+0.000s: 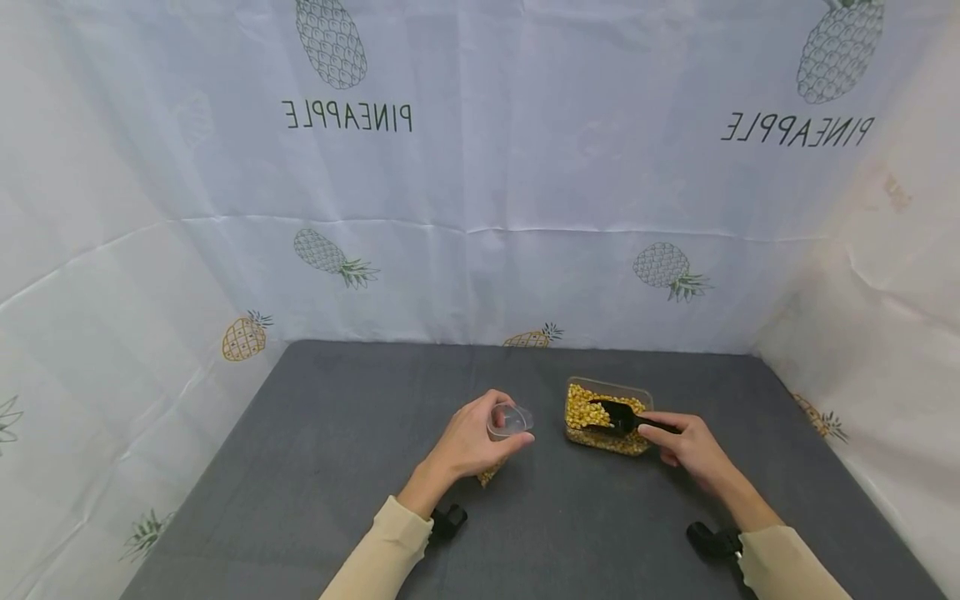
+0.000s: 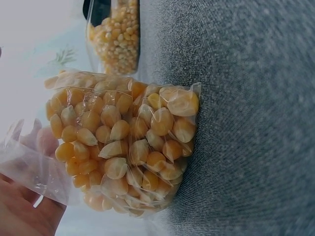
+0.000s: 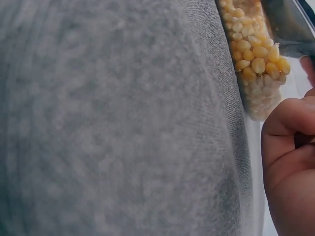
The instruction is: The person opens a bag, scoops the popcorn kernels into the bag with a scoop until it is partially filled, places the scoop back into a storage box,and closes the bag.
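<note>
My left hand grips a clear plastic bag by its upper part, with a round clear rim showing between thumb and fingers. Yellow corn kernels fill the lower bag, whose bottom is right at the grey tabletop in the left wrist view. To the right, my right hand holds a black scoop by its handle. The scoop's blade lies among corn kernels in a clear rectangular container. In the right wrist view the right-hand fingers are curled, close to that container.
Both hands are over a dark grey table. A white pineapple-print curtain stands behind it and along both sides. Black devices are strapped at both wrists.
</note>
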Demonstrator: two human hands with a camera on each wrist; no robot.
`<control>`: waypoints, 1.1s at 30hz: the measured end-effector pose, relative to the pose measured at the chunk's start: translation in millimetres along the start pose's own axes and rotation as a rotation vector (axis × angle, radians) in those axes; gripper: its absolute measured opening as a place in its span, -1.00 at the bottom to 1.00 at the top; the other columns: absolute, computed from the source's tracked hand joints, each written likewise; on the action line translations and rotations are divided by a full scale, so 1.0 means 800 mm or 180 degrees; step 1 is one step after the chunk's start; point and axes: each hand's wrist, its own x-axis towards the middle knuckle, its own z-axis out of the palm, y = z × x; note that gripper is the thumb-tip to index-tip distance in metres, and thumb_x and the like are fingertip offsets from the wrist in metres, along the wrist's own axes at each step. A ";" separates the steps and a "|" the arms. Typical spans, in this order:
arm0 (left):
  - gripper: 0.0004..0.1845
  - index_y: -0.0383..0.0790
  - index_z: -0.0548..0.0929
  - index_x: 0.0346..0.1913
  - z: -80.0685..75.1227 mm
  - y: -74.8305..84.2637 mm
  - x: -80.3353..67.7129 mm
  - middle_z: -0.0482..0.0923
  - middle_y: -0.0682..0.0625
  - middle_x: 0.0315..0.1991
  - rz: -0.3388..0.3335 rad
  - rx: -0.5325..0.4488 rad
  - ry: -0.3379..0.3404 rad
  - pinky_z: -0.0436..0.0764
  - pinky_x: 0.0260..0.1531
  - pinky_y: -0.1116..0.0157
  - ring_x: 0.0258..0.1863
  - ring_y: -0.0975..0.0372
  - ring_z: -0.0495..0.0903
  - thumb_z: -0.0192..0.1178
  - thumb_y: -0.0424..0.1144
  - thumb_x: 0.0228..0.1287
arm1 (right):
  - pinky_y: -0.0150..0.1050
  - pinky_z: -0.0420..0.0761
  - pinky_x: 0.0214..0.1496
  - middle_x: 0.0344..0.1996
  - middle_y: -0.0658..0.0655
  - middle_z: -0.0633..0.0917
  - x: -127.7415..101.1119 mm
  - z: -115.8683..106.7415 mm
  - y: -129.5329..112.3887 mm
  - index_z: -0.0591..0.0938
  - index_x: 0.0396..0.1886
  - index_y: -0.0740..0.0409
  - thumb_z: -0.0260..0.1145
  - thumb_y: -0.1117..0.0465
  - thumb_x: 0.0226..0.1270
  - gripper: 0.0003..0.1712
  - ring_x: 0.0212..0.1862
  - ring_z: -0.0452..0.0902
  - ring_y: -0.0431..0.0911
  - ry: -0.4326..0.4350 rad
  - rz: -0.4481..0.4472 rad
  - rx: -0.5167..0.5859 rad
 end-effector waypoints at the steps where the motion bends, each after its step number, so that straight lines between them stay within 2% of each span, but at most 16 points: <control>1: -0.47 -0.10 0.57 0.11 0.000 0.000 0.000 0.44 0.19 -0.34 0.0003 -0.0002 0.0003 0.49 -0.39 0.32 -0.44 0.36 0.43 0.35 0.19 0.27 | -0.13 0.39 -0.50 -0.58 0.01 0.30 0.000 0.000 0.001 0.40 0.40 0.48 0.29 0.13 0.52 -0.34 -0.62 0.15 -0.18 0.0002 -0.0016 0.0026; 7: -0.48 -0.10 0.57 0.10 -0.001 0.001 0.000 0.44 0.19 -0.35 0.0017 -0.0009 0.0012 0.50 -0.38 0.32 -0.44 0.36 0.44 0.35 0.18 0.28 | -0.10 0.39 -0.51 -0.53 0.03 0.40 -0.003 -0.005 0.001 0.39 0.38 0.54 0.26 0.14 0.54 -0.36 -0.62 0.18 -0.15 0.0009 -0.0191 0.0137; 16: -0.47 -0.11 0.57 0.12 0.000 0.002 -0.001 0.44 0.19 -0.35 0.0032 -0.0024 0.0014 0.51 -0.36 0.30 -0.43 0.36 0.45 0.35 0.17 0.29 | -0.08 0.39 -0.51 -0.61 -0.04 0.34 -0.006 -0.008 -0.008 0.36 0.41 0.53 0.25 0.14 0.55 -0.34 -0.62 0.20 -0.18 0.0093 -0.0252 0.0201; 23: -0.46 -0.11 0.57 0.13 0.000 0.003 -0.001 0.44 0.19 -0.35 0.0025 -0.0038 0.0000 0.52 -0.35 0.30 -0.43 0.36 0.46 0.36 0.17 0.28 | -0.06 0.41 -0.52 -0.56 0.01 0.39 -0.009 -0.007 -0.017 0.38 0.38 0.55 0.27 0.13 0.55 -0.34 -0.63 0.24 -0.17 0.0171 -0.0322 0.0087; 33: -0.46 -0.13 0.58 0.12 -0.001 0.004 -0.001 0.45 0.20 -0.35 0.0051 -0.0008 0.0028 0.52 -0.36 0.31 -0.43 0.37 0.46 0.38 0.16 0.26 | -0.02 0.36 -0.52 -0.65 -0.03 0.38 -0.012 -0.009 -0.036 0.42 0.33 0.57 0.23 0.20 0.56 -0.43 -0.66 0.21 -0.08 0.0087 -0.0595 0.0113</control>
